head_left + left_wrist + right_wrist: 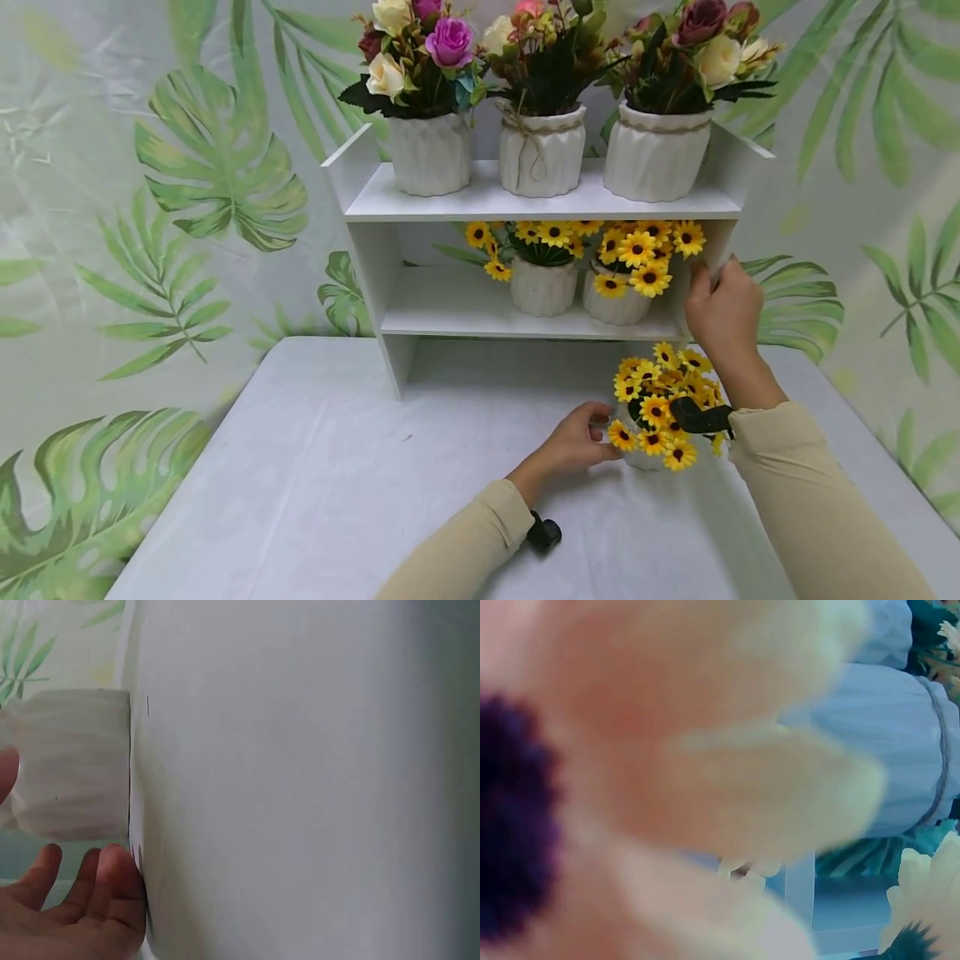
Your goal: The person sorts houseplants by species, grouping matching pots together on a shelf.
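Note:
A white pot of small yellow sunflowers [654,410] stands on the table below the right end of a white two-tier shelf [551,202]. Beside that pot is my left hand [576,442], thumb and fingers spread toward its side. In the left wrist view, a narrow gap shows between the fingertips [51,853] and the ribbed white pot [75,765]. My right hand [725,308] grips the shelf's right side panel, fingers curled about its edge. Blurred petals fill much of the right wrist view, which hides the right fingers.
Two more potted sunflowers, one at the middle [543,287] and one at the right [617,307], sit on the lower tier. On top stand three white pots of mixed roses, the left [430,156], middle [542,154] and right [656,158]. A white cloth covers the table [300,467].

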`<action>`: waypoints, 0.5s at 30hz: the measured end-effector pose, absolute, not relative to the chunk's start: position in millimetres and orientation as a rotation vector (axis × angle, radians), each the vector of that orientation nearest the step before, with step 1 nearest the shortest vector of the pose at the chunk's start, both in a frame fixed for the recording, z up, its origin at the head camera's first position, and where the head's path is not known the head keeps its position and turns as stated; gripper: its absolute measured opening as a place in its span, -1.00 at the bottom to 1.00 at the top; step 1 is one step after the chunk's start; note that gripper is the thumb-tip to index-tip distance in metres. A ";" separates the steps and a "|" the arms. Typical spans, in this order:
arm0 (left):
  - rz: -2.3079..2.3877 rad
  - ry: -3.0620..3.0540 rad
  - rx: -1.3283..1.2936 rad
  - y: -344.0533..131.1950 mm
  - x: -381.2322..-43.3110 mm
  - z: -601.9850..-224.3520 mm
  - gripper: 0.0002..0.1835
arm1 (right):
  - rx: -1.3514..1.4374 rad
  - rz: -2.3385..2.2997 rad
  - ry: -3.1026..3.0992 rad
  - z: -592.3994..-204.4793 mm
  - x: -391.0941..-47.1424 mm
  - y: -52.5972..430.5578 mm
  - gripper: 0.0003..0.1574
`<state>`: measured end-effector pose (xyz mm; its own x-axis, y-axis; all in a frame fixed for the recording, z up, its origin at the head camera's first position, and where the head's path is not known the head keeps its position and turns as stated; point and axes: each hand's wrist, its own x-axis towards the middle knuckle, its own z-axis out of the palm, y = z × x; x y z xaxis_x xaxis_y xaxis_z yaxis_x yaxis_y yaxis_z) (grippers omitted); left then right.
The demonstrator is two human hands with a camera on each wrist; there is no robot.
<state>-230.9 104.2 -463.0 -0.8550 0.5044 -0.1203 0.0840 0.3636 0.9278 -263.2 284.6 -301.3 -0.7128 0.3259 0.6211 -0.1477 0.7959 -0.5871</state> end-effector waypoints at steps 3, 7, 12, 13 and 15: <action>1.433 2.312 0.570 111.2 -229.6 -462.3 -0.28 | -0.132 0.813 -2.230 -300.5 -263.2 284.3 -0.46; 1.405 2.420 0.626 119.7 -228.7 -462.7 -0.16 | -0.129 0.812 -2.221 -300.5 -263.3 284.0 -0.47; 1.506 2.470 0.713 128.6 -231.1 -464.9 -0.13 | -0.132 0.814 -2.224 -301.0 -263.4 283.9 -0.47; 1.518 2.472 0.724 129.8 -231.4 -465.3 -0.13 | -0.133 0.815 -2.224 -301.2 -263.3 284.0 -0.47; 1.547 2.451 0.725 132.1 -231.8 -465.8 -0.11 | -0.132 0.815 -2.218 -301.3 -263.5 284.6 -0.48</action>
